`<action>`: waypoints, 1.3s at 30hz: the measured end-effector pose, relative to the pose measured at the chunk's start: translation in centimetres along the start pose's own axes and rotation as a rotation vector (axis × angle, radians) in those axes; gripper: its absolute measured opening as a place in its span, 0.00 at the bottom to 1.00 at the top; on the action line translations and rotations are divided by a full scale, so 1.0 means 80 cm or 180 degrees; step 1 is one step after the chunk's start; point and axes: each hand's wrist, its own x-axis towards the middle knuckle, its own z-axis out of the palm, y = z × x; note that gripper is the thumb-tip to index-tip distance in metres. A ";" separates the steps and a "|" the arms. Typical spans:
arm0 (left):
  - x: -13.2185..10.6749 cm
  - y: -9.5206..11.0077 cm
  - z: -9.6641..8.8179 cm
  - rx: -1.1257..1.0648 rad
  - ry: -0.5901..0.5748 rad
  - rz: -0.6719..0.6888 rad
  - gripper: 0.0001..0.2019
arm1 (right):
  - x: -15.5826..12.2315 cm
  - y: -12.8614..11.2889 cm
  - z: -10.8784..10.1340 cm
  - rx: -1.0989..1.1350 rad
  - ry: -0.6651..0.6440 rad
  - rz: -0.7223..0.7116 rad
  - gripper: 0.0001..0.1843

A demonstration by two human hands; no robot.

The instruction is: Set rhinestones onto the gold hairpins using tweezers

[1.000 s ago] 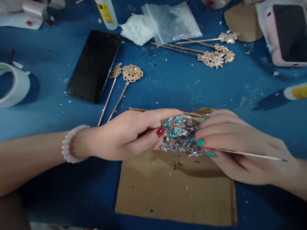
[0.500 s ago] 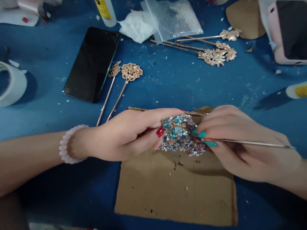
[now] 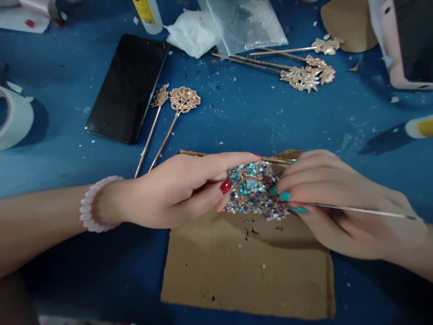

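On the brown cardboard (image 3: 246, 275) lies a mound of small multicoloured stone chips (image 3: 250, 203). Over its upper part is a gold hairpin head covered with turquoise chips (image 3: 251, 177); its thin gold stem (image 3: 279, 160) runs right, behind my right fingers. My left hand (image 3: 176, 189), with a pale bead bracelet, is closed on the left side of the hairpin, thumb and fingers pinching. My right hand (image 3: 345, 203) grips a slim metal tool (image 3: 365, 210), like a tweezer or pick, its tip hidden among my fingertips at the right edge of the chips.
Two gold hairpins (image 3: 184, 100) lie beside a black phone (image 3: 128, 90) at the left. More gold hairpins (image 3: 301, 77) rest near a plastic bag (image 3: 250, 27) and a crumpled tissue (image 3: 192, 34). A tape roll (image 3: 20, 119), a bottle (image 3: 149, 16) and a pink-cased phone (image 3: 412, 45) stand around.
The metal tool in my right hand has tilted slightly, its back end a little lower. My left hand has hardly moved on the hairpin, and the view has shifted a bit.
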 end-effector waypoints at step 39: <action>0.000 -0.002 0.002 -0.0044 -0.0070 0.0025 0.26 | -0.001 -0.001 -0.002 -0.0134 -0.0025 0.0019 0.07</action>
